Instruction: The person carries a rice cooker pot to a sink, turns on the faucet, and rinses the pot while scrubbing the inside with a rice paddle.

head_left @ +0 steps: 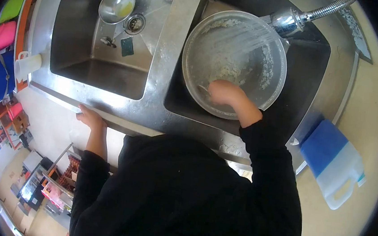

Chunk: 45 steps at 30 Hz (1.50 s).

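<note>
A large round metal pan point(249, 94) sits in the right sink basin, with pale, dough-like residue clinging to its bottom and sides. Water sprays into it from a chrome faucet head point(287, 22). My right hand point(225, 93) is closed inside the pan near its front rim. A thin, light-coloured piece pokes out of the fist; its kind cannot be made out. My left hand point(91, 117) grips the front edge of the steel sink point(71, 102), its fingers partly hidden.
In the left basin point(116, 73) are a metal bowl point(113, 9), a green scouring pad point(127, 46) and a drain point(134, 24). A white plastic pitcher point(28, 65) stands at the left edge. To the right lies a blue-and-white jug point(329, 157); a knife point(355, 36) is at upper right.
</note>
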Tool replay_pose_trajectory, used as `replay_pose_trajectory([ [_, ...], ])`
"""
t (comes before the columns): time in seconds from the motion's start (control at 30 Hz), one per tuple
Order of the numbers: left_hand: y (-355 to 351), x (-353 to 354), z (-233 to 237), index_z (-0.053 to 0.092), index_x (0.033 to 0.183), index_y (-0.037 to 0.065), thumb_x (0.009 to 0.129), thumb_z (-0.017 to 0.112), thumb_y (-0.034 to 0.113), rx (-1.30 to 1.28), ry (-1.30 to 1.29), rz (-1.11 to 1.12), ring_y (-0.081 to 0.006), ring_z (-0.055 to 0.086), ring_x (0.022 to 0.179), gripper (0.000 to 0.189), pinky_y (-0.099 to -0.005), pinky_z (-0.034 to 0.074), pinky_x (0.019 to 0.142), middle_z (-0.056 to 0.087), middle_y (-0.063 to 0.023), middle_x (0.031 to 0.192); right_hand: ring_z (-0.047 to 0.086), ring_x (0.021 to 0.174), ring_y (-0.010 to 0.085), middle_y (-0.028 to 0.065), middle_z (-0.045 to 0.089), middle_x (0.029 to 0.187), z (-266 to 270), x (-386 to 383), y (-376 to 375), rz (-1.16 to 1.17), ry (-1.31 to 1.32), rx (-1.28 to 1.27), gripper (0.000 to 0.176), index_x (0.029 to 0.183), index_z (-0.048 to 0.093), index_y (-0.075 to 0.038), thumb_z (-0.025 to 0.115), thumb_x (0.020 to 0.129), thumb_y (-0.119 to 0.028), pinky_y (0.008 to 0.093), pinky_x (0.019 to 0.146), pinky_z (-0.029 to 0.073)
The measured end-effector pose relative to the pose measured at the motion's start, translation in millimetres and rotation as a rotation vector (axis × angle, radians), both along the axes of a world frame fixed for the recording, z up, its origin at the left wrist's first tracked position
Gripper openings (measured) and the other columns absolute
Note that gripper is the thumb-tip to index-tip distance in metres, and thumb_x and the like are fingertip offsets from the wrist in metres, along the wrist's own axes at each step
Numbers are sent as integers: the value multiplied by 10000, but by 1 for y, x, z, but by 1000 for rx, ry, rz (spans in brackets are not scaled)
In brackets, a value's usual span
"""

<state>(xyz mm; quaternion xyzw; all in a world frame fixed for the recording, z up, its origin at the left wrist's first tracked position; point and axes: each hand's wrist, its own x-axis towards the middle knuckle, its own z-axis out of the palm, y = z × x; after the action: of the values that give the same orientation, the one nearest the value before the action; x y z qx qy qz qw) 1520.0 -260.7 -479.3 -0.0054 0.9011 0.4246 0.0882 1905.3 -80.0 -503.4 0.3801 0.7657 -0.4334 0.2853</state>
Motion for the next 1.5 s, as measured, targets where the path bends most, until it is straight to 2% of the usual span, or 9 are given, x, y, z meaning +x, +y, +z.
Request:
replay_pose_trajectory([
  [0.17, 2, 3, 5, 253, 1259, -111, 947, 420, 337, 8, -1, 6, -332, 477, 1096, 571, -395, 415, 919, 410, -256, 1232, 622, 782, 373, 216, 630, 800, 30, 10, -1, 83, 80, -23, 183, 822, 656, -4, 552, 695, -84, 444, 691, 482],
  [0.37, 6, 6, 5, 273, 1235, -107, 946, 430, 316, 13, 4, 22, -324, 485, 1085, 536, -389, 421, 906, 427, -251, 1207, 620, 775, 372, 221, 620, 772, -44, 26, -10, 60, 0, -102, 184, 811, 650, -8, 538, 674, -59, 455, 676, 478],
  [0.47, 2, 1, 5, 282, 1224, -106, 946, 431, 317, -28, 20, 17, -319, 487, 1084, 527, -384, 421, 906, 430, -251, 1204, 623, 778, 367, 227, 619, 774, 23, 20, 0, 101, -25, -73, 181, 805, 651, -16, 534, 672, -56, 457, 670, 476],
  [0.67, 2, 2, 4, 275, 1231, -105, 949, 433, 310, 5, -13, 32, -315, 484, 1086, 526, -380, 415, 914, 431, -247, 1203, 627, 796, 363, 219, 637, 833, -16, 30, 15, 149, -79, -214, 192, 823, 657, 12, 543, 696, -75, 441, 692, 490],
  [0.77, 5, 0, 2, 275, 1236, -103, 947, 435, 307, 9, -10, 20, -315, 482, 1086, 526, -379, 416, 912, 433, -241, 1202, 629, 801, 361, 214, 642, 850, 47, 27, -5, 176, -62, 12, 196, 835, 662, 13, 548, 718, -96, 441, 698, 493],
  [0.87, 9, 13, 14, 278, 1241, -95, 946, 438, 306, 11, -35, 54, -314, 482, 1085, 522, -380, 417, 908, 434, -231, 1204, 628, 807, 361, 216, 639, 842, -13, 38, -41, 36, -76, 92, 186, 837, 668, -7, 562, 721, -105, 442, 697, 493],
  [1.07, -6, -6, 1, 287, 1249, -81, 943, 436, 333, -29, 2, 11, -318, 486, 1077, 536, -388, 420, 908, 432, -229, 1212, 622, 806, 368, 205, 640, 844, 3, 22, -2, 154, -73, -48, 183, 848, 680, -55, 582, 699, -95, 444, 703, 491],
  [1.17, 7, 4, 3, 289, 1248, -86, 941, 440, 344, -13, -23, 61, -319, 491, 1070, 550, -390, 423, 906, 433, -233, 1212, 623, 808, 364, 199, 640, 841, -39, 29, 6, 52, -45, -32, 186, 854, 679, -68, 576, 701, -93, 444, 706, 489],
  [1.5, 4, 3, 5, 276, 1250, -94, 938, 446, 341, -14, -18, 33, -312, 498, 1061, 562, -391, 430, 897, 439, -232, 1200, 624, 803, 360, 206, 640, 848, -45, 9, 6, 111, 13, -142, 179, 820, 656, 9, 559, 705, -88, 447, 705, 485],
])
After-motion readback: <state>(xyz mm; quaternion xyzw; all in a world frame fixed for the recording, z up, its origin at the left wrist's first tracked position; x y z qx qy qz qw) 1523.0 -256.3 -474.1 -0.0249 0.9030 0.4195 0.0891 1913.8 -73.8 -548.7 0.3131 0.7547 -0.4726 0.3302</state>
